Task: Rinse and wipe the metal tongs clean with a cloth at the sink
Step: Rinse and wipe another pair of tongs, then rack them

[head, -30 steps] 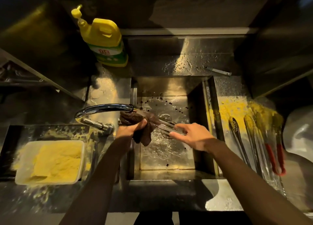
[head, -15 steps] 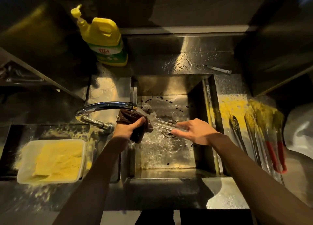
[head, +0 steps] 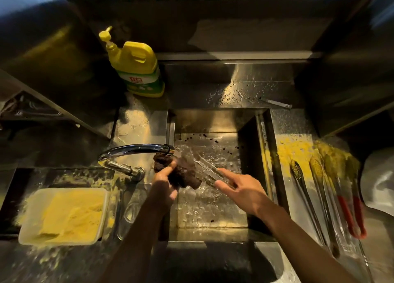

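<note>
Metal tongs [head: 205, 169] lie slanted over the steel sink [head: 213, 225], blurred under running water from the chrome tap [head: 136, 149]. My right hand [head: 241, 190] grips their near end. My left hand [head: 165, 181] clutches a dark brown cloth [head: 183, 173] bunched around the tongs' far part, just below the spout.
A yellow detergent bottle [head: 138, 69] stands behind the sink's left corner. A white tray of yellow crumbs [head: 66, 215] sits on the left counter. Several other tongs [head: 307, 201], one pair with red handles [head: 351, 214], lie on the crumb-dusted right counter. A small utensil [head: 276, 103] lies behind the sink.
The camera has tipped down, so everything sits lower in view. My left hand has shifted the cloth slightly along the tongs; both hands keep their hold under the water.
</note>
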{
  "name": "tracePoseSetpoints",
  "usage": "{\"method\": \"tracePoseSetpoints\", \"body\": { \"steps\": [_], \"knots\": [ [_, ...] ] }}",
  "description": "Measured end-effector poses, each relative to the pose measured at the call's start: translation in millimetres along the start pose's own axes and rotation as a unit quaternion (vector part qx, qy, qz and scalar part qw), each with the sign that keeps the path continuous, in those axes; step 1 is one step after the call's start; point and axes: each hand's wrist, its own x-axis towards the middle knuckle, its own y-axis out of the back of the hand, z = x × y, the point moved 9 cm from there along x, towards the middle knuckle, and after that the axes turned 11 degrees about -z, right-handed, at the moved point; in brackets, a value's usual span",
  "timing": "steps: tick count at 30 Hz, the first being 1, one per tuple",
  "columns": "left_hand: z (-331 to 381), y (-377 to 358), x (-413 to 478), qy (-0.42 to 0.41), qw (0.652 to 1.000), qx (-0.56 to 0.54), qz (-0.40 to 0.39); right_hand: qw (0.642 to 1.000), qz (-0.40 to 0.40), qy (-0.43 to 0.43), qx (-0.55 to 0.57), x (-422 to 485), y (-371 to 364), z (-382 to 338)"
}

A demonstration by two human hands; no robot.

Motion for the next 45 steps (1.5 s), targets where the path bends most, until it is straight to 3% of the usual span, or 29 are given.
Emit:
{"method": "tracePoseSetpoints", "body": {
  "steps": [3,9,14,19,22,26,28,31,36,42,45],
  "knots": [
    [5.6,-11.7,-1.8,0.001,0.999,0.036,-0.019,1.0,-0.015,0.003,0.003,2.8,-10.4,-5.6],
    [10.8,-12.6,2.8,0.022,0.979,0.201,0.024,0.999,-0.049,0.007,0.018,-0.7,-21.4,-4.7],
    [23.9,-10.0,5.1,-0.005,0.963,0.25,0.103,0.999,-0.051,0.015,0.013,-2.0,-8.0,-14.3],
    [22.7,-8.9,10.2,-0.009,0.97,0.231,0.075,0.996,-0.077,0.0,0.039,2.2,-4.8,-4.7],
    [36.6,-6.9,11.1,-0.042,0.943,0.318,0.084,0.998,-0.06,-0.014,0.027,-2.3,4.9,-1.7],
    [44.2,-9.3,11.1,-0.072,0.935,0.337,0.082,0.998,-0.058,-0.015,0.004,-0.4,12.8,-10.4],
    [38.2,-8.4,10.3,-0.057,0.945,0.31,0.081,0.998,-0.068,-0.007,0.018,2.8,7.3,-12.1],
    [24.3,-8.5,12.2,-0.009,0.984,0.171,0.052,0.995,-0.078,0.004,0.058,3.0,-3.3,-8.7],
    [17.1,-19.2,6.2,0.003,1.0,-0.004,0.001,0.996,0.01,-0.006,0.089,-0.4,4.4,2.8],
    [13.6,-18.9,2.7,-0.004,0.999,-0.013,-0.038,0.994,0.105,-0.033,0.026,-2.3,25.1,-8.0],
    [12.5,-28.4,0.0,-0.003,0.996,0.05,-0.07,0.997,0.064,-0.046,0.007,3.9,18.2,-6.7]
  ]
}}
